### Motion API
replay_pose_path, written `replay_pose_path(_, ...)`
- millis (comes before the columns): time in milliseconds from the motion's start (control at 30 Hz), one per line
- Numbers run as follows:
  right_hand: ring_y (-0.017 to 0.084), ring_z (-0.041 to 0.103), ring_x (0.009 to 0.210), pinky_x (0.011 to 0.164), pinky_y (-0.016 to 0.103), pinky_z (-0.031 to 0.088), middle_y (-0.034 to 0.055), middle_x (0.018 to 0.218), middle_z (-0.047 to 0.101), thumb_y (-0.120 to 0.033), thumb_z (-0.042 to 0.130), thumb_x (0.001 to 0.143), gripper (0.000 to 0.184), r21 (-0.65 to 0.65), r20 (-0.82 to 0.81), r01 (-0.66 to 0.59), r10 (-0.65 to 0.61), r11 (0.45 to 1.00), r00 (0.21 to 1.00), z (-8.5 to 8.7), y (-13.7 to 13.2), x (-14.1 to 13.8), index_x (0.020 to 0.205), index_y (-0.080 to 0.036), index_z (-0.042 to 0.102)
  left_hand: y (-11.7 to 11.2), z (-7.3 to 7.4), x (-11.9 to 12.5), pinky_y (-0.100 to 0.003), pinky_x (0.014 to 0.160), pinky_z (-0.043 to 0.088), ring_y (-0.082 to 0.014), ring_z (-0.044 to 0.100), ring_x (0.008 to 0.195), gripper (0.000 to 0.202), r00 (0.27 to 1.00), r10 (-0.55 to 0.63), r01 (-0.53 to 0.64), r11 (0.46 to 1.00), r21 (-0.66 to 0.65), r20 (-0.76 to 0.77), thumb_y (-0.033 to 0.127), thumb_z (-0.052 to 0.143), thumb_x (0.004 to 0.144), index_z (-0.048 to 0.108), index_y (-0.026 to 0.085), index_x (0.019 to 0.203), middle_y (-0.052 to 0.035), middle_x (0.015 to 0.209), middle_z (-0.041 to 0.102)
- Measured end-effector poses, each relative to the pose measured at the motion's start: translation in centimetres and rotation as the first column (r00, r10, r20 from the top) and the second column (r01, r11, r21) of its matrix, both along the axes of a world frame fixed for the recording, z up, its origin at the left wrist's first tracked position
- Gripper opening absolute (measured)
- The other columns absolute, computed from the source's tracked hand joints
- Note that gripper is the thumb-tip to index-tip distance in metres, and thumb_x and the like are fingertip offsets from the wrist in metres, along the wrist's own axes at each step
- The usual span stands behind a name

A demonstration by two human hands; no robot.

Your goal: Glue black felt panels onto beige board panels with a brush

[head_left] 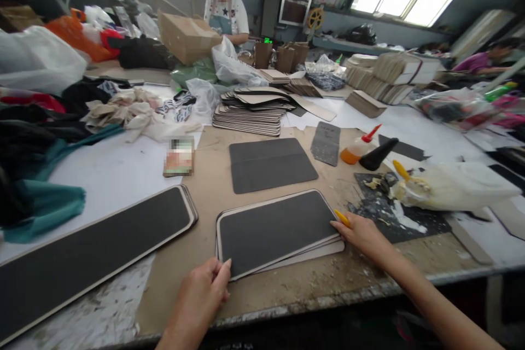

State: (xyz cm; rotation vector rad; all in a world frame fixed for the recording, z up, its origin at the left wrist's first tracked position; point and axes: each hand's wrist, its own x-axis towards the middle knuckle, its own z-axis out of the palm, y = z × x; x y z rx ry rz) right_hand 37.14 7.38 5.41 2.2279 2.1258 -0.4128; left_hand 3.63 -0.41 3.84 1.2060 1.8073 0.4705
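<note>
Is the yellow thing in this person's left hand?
No, the yellow tool is in the right hand, while the left hand touches the edge of the stack of black boards.

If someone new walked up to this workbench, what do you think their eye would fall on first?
Probably the left hand and right hand at the near edge of the bench, on either side of a stack of dark grey, cream-edged panels. To the right lies a smeared dark mat, and to the left a long dark panel. At the far end, a co-worker in a denim apron stands behind a cardboard box.
</note>
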Motion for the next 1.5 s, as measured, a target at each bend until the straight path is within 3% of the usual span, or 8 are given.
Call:
replay_pose_path(333,0.021,0.061,0.065,0.061,0.026,0.038,0.0042,0.062,0.065,-0.032,0.046,0.086,0.023,-0.059,-0.026,0.027,-0.029,0.998,0.999,0.5,0.1,-0.6,0.072,-0.019,0.059,0.1,-0.2,0.1,-0.023,0.036,0.032,-0.0141,0.048,0.036,0.042,0.986,0.095,-0.09,0.995,-0.043,0.134,0.059,0.046,0.07,0.044,0.022,0.05,-0.0001,0.04,0.054)
replay_pose_path(433,0.023,0.063,0.068,0.06,0.027,0.039,0.0061,0.067,0.065,-0.033,0.048,0.085,0.02,-0.038,0.013,0.043,-0.043,0.998,0.999,0.3,0.0,-0.4,0.077,-0.019,0.058,0.3,-0.5,-0.3,-0.024,0.036,0.03,-0.0151,0.047,0.034,0.042,0.993,0.09,-0.084,0.994,-0.074,0.077,0.059,0.045,0.069,0.04,0.023,0.049,-0.0002,0.038,0.053)
replay_pose_path(600,0.024,0.064,0.078,0.068,0.029,0.043,0.0087,0.08,0.067,-0.034,0.044,0.086,0.022,0.076,0.0,0.036,-0.036,0.996,0.999,-0.2,-0.1,0.3,0.086,-0.018,0.06,0.3,1.1,-1.3,-0.028,0.051,0.036,-0.0174,0.051,0.044,0.035,0.987,0.052,-0.032,0.99,0.137,-0.15,0.05,0.044,0.074,0.043,0.024,0.051,0.0007,0.042,0.052)
replay_pose_path(800,0.024,0.064,0.073,0.067,0.031,0.046,0.0085,0.076,0.066,-0.034,0.041,0.084,0.028,0.059,0.035,0.024,-0.026,0.998,0.999,-0.4,0.1,0.4,0.073,-0.02,0.063,0.6,1.9,-1.0,-0.037,0.078,0.042,-0.0265,0.06,0.082,0.021,0.98,0.199,-0.19,0.922,0.337,0.005,0.035,0.054,0.07,0.066,0.022,0.081,-0.0082,0.081,0.067)
replay_pose_path(1033,0.025,0.062,0.069,0.066,0.033,0.045,0.0079,0.072,0.064,-0.038,0.039,0.081,0.029,0.102,-0.011,0.021,-0.02,0.995,1.0,0.0,-0.3,0.1,0.067,-0.022,0.059,0.6,1.2,-1.1,-0.036,0.077,0.043,-0.0245,0.058,0.078,0.024,0.98,0.191,-0.197,0.911,0.362,0.053,0.037,0.055,0.07,0.067,0.019,0.083,-0.008,0.079,0.063)
replay_pose_path(1167,0.023,0.061,0.07,0.066,0.031,0.045,0.006,0.072,0.065,-0.042,0.043,0.078,0.026,0.084,-0.188,0.071,-0.054,0.994,0.981,0.8,-0.9,-0.5,0.066,-0.023,0.055,0.9,1.1,-2.3,-0.03,0.058,0.044,-0.0186,0.056,0.06,0.033,0.963,0.226,-0.257,0.935,0.245,0.148,0.048,0.058,0.068,0.062,0.018,0.08,-0.0038,0.069,0.063)
replay_pose_path(1267,0.018,0.056,0.054,0.053,0.027,0.041,-0.0001,0.056,0.057,-0.046,0.045,0.076,0.027,-0.036,-0.378,0.139,-0.142,0.99,0.915,1.4,-1.9,-1.2,0.068,-0.022,0.053,1.5,1.2,-3.3,-0.022,0.04,0.035,-0.0107,0.045,0.042,0.042,0.926,0.244,-0.285,0.952,0.108,0.29,0.056,0.063,0.061,0.058,0.016,0.075,0.0021,0.055,0.057)
replay_pose_path(1500,0.008,0.036,0.034,0.038,0.02,0.025,-0.0083,0.038,0.038,-0.044,0.053,0.073,0.029,-0.324,-0.567,0.206,-0.364,0.923,0.739,0.6,-3.0,-2.3,0.059,-0.02,0.046,2.8,1.5,-4.5,-0.021,0.039,0.043,-0.0103,0.047,0.043,0.045,0.887,0.28,-0.273,0.959,-0.071,0.368,0.052,0.066,0.055,0.06,0.015,0.079,0.0042,0.049,0.054)
